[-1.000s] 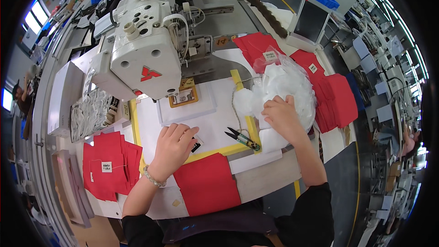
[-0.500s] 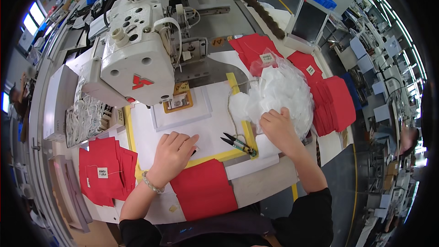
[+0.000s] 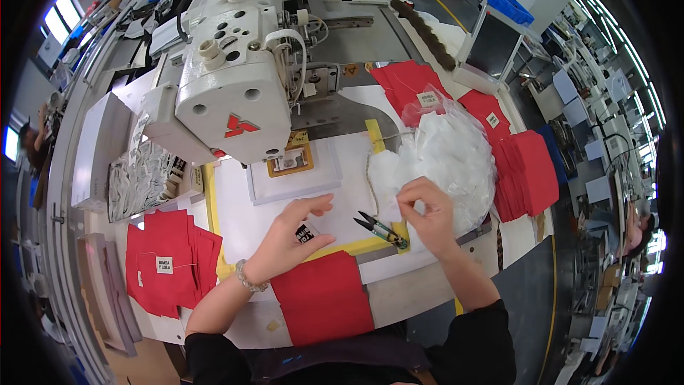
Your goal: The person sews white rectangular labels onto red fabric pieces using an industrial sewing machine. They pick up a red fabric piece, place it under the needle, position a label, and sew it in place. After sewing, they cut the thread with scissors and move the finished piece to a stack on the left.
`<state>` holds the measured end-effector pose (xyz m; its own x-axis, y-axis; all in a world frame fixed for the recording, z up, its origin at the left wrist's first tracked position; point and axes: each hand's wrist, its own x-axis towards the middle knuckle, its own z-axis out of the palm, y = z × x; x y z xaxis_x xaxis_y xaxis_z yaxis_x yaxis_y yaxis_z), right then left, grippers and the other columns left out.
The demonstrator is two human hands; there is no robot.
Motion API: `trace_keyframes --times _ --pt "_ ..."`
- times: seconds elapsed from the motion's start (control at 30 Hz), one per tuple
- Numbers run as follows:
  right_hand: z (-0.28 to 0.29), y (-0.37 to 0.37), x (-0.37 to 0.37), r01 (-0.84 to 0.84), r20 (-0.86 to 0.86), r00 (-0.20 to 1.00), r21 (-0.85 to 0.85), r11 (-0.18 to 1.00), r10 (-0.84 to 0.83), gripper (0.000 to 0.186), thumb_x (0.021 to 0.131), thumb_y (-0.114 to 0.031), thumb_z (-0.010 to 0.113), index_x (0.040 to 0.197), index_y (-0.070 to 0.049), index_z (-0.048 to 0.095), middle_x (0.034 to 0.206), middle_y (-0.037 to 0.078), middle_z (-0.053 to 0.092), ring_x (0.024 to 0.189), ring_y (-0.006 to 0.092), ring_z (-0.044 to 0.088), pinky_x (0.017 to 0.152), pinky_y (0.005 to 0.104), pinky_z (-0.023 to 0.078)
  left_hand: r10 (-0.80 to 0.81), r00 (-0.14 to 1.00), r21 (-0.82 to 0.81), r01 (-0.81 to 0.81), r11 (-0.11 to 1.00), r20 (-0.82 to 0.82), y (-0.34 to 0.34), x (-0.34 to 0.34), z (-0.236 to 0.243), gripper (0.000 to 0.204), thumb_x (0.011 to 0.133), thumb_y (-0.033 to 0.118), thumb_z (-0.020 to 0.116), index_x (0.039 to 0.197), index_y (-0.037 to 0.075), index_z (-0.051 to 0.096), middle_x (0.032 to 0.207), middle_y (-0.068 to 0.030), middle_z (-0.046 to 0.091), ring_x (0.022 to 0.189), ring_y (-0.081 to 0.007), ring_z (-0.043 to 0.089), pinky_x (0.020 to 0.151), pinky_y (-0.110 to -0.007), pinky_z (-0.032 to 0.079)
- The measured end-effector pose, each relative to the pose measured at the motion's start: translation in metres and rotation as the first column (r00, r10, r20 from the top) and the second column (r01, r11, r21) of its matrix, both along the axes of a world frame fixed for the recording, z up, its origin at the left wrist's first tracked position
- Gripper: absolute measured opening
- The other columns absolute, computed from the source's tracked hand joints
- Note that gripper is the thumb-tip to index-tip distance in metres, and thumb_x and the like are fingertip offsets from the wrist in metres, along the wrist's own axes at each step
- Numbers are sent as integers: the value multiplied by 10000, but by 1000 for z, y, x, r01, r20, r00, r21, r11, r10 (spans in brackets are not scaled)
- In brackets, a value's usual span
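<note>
My left hand [image 3: 283,239] is over the front edge of the white work plate [image 3: 239,207], thumb and forefinger spread apart. In the gap between them shows a small black-and-white label [image 3: 305,232]; whether it lies on the plate or touches the palm I cannot tell. My right hand [image 3: 432,215] is closed in a pinch beside a heap of thin white sheets [image 3: 456,160], with a thin white sheet [image 3: 392,208] at its fingertips. Thread snips [image 3: 382,229] lie between the hands. A red fabric piece [image 3: 322,299] lies in front of me.
A white sewing machine head [image 3: 235,93] stands over the plate, a framed clamp [image 3: 291,160] below it. Red pieces [image 3: 171,264] with labels are stacked at left, more red stacks [image 3: 527,175] at right. A box of labels [image 3: 146,178] stands left of the machine.
My right hand has drawn back from the heap and closed into a pinch with a thin white sheet. My left thumb and forefinger have spread, exposing the label. The whole view has shifted slightly.
</note>
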<state>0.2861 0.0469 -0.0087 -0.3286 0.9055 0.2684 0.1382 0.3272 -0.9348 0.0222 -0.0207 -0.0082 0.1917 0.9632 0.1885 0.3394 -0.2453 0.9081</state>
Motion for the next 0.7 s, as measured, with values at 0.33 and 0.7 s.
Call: trace_keyframes --times 0.33,0.7 --pt "-17 7 -66 -262 -233 948 -190 946 216 168 808 -5 720 971 -40 706 1022 34 606 837 77 506 735 236 390 124 854 -442 133 887 505 15 -15 -28 256 867 48 729 1109 8 654 829 -5 680 705 -42 621 640 -195 482" --pt "-11 44 -97 -307 178 901 -382 872 395 179 797 -32 757 969 -42 707 900 -6 600 637 59 459 595 204 363 166 963 -390 -73 918 212 21 -49 -19 149 860 49 732 991 -14 702 821 -24 699 655 -56 660 576 -191 507"
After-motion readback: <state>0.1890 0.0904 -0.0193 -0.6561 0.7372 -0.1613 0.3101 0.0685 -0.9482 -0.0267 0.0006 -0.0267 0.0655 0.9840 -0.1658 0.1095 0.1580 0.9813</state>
